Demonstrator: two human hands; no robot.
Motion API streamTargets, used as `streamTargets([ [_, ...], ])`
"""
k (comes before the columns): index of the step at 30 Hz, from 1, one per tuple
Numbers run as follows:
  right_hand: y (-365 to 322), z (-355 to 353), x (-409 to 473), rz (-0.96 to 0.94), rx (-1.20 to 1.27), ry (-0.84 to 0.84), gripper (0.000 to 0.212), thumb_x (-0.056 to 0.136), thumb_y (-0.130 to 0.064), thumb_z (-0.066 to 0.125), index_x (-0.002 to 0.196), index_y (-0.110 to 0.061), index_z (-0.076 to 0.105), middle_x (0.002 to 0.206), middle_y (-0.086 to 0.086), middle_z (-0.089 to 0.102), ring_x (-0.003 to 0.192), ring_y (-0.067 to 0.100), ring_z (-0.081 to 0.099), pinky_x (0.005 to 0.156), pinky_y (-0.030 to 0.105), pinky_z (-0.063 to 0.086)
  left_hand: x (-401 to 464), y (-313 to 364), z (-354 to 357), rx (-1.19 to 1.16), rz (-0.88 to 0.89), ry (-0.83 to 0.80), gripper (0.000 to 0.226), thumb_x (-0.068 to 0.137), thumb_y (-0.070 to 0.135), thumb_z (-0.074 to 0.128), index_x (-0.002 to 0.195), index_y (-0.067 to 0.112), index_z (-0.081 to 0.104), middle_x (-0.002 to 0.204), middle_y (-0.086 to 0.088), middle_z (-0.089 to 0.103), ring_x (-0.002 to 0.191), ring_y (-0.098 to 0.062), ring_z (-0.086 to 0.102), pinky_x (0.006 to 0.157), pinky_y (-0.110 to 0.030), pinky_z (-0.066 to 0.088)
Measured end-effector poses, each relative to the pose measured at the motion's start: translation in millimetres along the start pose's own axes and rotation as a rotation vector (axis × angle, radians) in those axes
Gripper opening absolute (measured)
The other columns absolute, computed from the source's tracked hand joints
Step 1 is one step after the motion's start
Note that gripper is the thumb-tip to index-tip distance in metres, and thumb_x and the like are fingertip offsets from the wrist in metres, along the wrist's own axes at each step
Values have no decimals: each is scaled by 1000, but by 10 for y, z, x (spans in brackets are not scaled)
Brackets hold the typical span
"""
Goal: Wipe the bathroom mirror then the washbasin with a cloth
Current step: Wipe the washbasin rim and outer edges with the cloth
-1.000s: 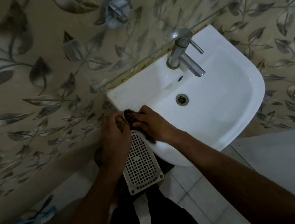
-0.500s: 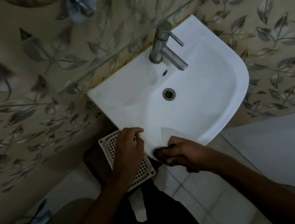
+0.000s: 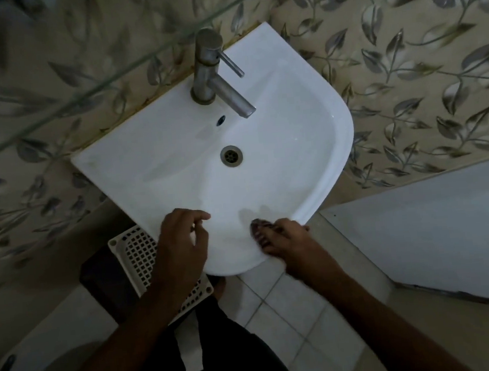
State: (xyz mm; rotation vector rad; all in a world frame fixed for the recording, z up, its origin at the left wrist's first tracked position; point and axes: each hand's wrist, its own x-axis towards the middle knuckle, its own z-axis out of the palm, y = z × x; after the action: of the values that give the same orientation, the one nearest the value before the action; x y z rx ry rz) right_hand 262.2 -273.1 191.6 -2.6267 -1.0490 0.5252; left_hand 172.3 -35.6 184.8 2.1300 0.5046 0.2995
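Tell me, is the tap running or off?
Off, it seems: no stream falls from the tap spout, and no water pools around the washbasin drain.

We see two bare forearms entering from below the washbasin [image 3: 279, 158], with no sleeve, watch or band visible on either, and both the left hand [image 3: 180, 247] and the right hand [image 3: 290, 246] are ungloved and without rings that we can make out. Below the washbasin's near rim, between the two forearms, we see a dark, apparently black garment [image 3: 222, 353] covering the body. A pale strip [image 3: 189, 347], whose nature we cannot determine in the dim light, lies down the front of that garment.
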Motion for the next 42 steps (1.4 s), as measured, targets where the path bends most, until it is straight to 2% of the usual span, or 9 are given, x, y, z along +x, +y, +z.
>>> streamTargets([
  [3, 410, -377, 145, 264, 103, 109, 25, 89, -8, 69, 114, -13, 66, 98, -7, 60, 88, 7, 63, 66, 11, 48, -6, 158, 280, -24, 77, -41, 21, 92, 11, 49, 99, 15, 68, 98, 5, 63, 93, -8, 52, 85, -15, 41],
  [7, 954, -721, 426, 397, 12, 269, 24, 96, -38, 61, 101, -15, 57, 75, -9, 62, 54, 4, 57, 48, 27, 42, 3, 327, 585, -61, 135, -113, 21, 92, 8, 51, 102, 16, 68, 99, 4, 62, 94, -9, 54, 86, -16, 44],
  [11, 1062, -773, 637, 463, 86, 409, 26, 99, -34, 56, 120, -19, 58, 112, 1, 54, 79, -8, 57, 71, 6, 46, 70, 438, 761, -60, 209, -159, 22, 91, 2, 55, 106, 14, 67, 100, 2, 60, 97, -14, 56, 87, -21, 49],
  [15, 838, -572, 474, 478, 161, 418, 5, 93, -45, 61, 93, -48, 57, 104, 12, 60, 86, 22, 62, 78, 36, 49, 214, 519, 906, -57, 237, -193, 25, 88, 6, 54, 108, 16, 66, 103, 5, 58, 100, -14, 55, 87, -28, 51],
  [21, 1173, -684, 678, 631, 435, 514, 27, 100, -32, 56, 124, -20, 54, 100, -24, 51, 80, -16, 54, 64, -3, 39, 373, 591, 1013, -85, 226, -238, 26, 91, 9, 56, 112, 21, 64, 109, 11, 57, 106, -6, 54, 90, -22, 51],
  [25, 1602, -1053, 1278, 779, 540, 668, 29, 96, -46, 60, 96, -20, 49, 82, -7, 56, 72, 13, 64, 55, 27, 48, 466, 489, 1033, -68, 124, -291, 28, 90, 12, 59, 115, 27, 60, 111, 15, 53, 106, -2, 50, 88, -21, 50],
  [30, 1875, -1346, 1932, 692, 506, 690, 24, 95, -42, 59, 98, -18, 53, 91, -7, 64, 72, -7, 60, 59, 15, 45, 547, 304, 967, -32, 44, -263, 26, 92, 15, 59, 116, 26, 59, 110, 12, 53, 106, -4, 50, 88, -16, 45],
  [36, 1874, -1417, 2720, 544, 259, 661, 37, 93, -53, 52, 113, -23, 59, 118, 6, 62, 108, 27, 58, 98, 42, 49, 575, 186, 885, -22, -16, -272, 25, 93, 23, 54, 115, 35, 56, 109, 22, 47, 107, 8, 44, 85, -6, 37],
  [42, 1338, -1420, 3382, 334, 56, 483, 37, 99, -35, 47, 135, -27, 56, 130, 18, 50, 116, 35, 50, 96, 39, 42, 667, 172, 829, -36, -65, -241, 25, 94, 21, 54, 115, 34, 58, 109, 23, 47, 110, 7, 45, 87, -6, 38],
])
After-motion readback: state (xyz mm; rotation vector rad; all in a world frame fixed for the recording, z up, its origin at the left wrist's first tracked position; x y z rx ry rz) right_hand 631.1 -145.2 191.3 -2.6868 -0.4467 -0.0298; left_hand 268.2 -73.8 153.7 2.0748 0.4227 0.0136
